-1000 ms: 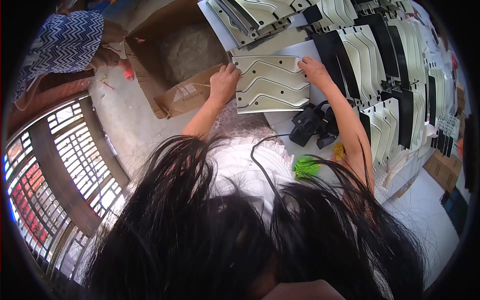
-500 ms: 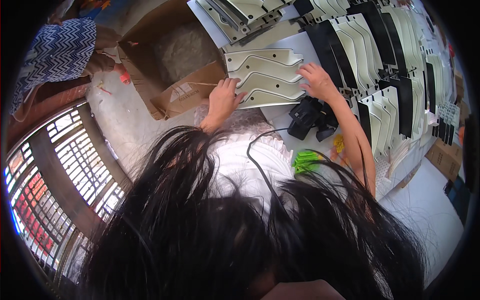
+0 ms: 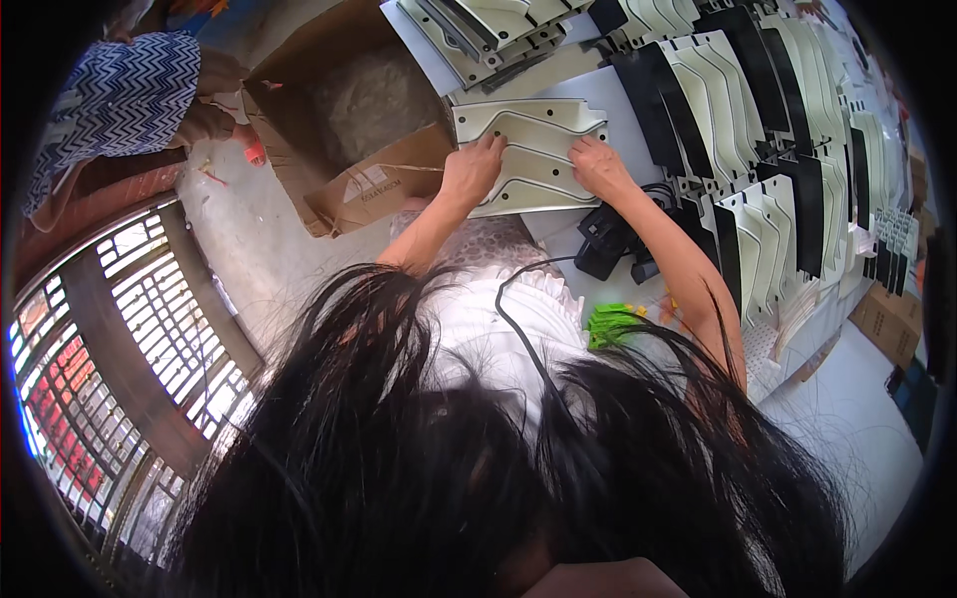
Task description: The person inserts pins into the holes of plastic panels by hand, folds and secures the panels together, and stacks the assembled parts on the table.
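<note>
In front of me lies a cream-coloured plastic panel (image 3: 538, 189) with wavy, black-lined ridges and small dark holes. My left hand (image 3: 473, 171) rests on its left part, fingers bent and closed at the middle ridge. Toward the panel's right end, my right hand (image 3: 600, 167) has its fingertips pinched together at the same black line. Whatever lies between the fingertips of either hand is hidden. Beside the panel's lower right corner sits a black device (image 3: 601, 244) with a cable running toward my white top.
An open cardboard box (image 3: 374, 204) stands at the left. Stacked cream panels (image 3: 498, 25) lie beyond; rows of cream and black panels (image 3: 703, 95) fill the right. A bright green item (image 3: 610, 324) lies nearby. At far left, another person's patterned clothing (image 3: 135, 95) shows.
Both hands have moved inward from the panel's left and right edges onto its middle ridge. Their fingers have drawn together. The panel has barely shifted.
</note>
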